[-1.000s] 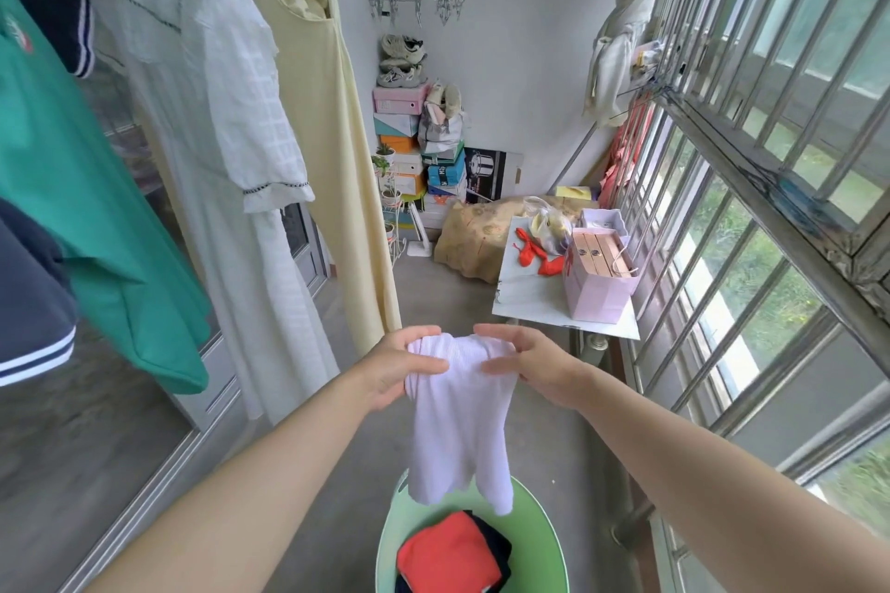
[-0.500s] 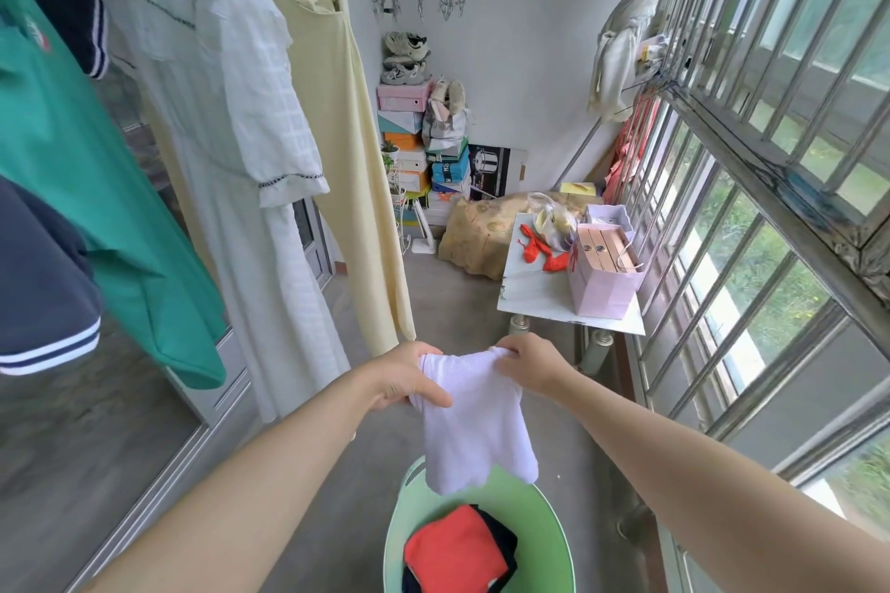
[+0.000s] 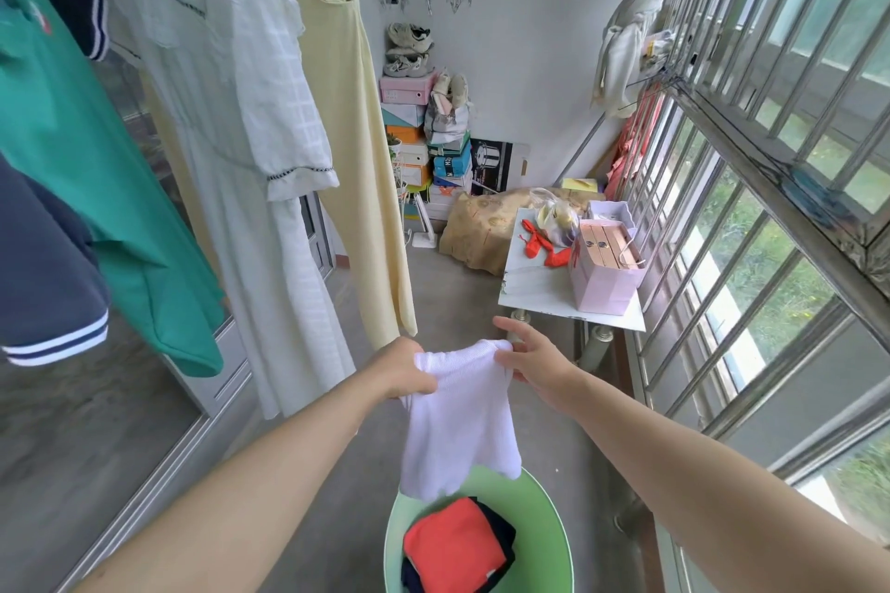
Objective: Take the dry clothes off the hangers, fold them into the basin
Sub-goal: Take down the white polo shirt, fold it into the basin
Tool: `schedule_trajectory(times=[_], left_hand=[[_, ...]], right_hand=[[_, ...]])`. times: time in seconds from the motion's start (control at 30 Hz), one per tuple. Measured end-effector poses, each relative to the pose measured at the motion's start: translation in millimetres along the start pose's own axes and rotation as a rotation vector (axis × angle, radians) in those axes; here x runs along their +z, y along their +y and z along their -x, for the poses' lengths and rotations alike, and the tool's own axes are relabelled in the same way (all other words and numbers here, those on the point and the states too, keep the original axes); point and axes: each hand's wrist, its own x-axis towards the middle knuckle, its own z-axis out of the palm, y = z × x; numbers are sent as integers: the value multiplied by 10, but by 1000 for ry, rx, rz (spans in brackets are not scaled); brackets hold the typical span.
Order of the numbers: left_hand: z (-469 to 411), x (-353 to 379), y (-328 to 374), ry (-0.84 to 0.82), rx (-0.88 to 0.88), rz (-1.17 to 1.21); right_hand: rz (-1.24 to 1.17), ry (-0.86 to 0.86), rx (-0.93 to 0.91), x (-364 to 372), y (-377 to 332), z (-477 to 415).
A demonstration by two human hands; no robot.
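- Left grip (image 3: pixel 404 371) clenched on the top left corner of the white top (image 3: pixel 457 429); fingers curled round the cloth.
- Right grip (image 3: pixel 537 359) released: fingers spread and straight, thumb touching the top's right edge.
- White top hangs between my hands at 6 o'clock, hem over the far rim of the green basin (image 3: pixel 554 525).
- In the basin: folded red garment (image 3: pixel 452 544) on a navy one (image 3: pixel 503 532).
- Hanging at 9 to 11 o'clock: green shirt (image 3: pixel 96 188), white dress (image 3: pixel 241 159), yellow dress (image 3: pixel 356 159).
- Desk (image 3: pixel 534 289) at 2 o'clock carries a pink paper bag (image 3: pixel 602 289).
- Shoe boxes (image 3: pixel 409 120) at 12 o'clock; print too blurred to read.
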Motion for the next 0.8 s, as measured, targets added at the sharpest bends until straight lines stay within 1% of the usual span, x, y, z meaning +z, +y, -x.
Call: schedule_trajectory(times=[0.17,0.27,0.33,0.43,0.47,0.6,0.7,0.8], left_hand=[[3,-38,-50,-30,24,-118],[-2,-53,-68,-9,13,-193],[-31,-53,-109,2,17,-120],[-44,-84,-145,4,18,10],[-56,-91,-158,0,19,32],[-60,-100,-123,-21,37,91],[-49,-92,-70,-91,55,107],[-37,-67,-42,-163,93,120]], right_hand=[[121,-18,-54,88,31,-4],[225,-56,-62,135,17,16],[384,-82,-75,175,3,14],[830,-45,-112,231,15,-10],[910,-31,-122,252,32,-14],[960,-1,-228,366,122,-95],[1020,5,-338,474,82,-89],[1168,42,-323,552,-31,-17]])
